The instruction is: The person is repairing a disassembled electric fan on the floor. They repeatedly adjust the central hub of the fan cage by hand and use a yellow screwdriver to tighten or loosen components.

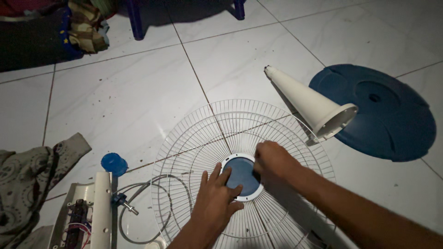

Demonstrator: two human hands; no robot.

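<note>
Your left hand is lying flat, fingers spread, on the white fan guard; your right hand is pinching its blue centre cap.

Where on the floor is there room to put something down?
Bare tiles lie above the fan grille, left of the white cone. It is crowded lower left: blue cap, cable, motor housing. Both hands cover the grille's hub.

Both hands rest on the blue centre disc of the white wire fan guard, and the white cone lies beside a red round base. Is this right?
Not quite: in the head view the round base beside the white cone is dark blue, not red. Both hands, left hand and right hand, do rest on the blue centre disc of the white wire fan guard.
</note>
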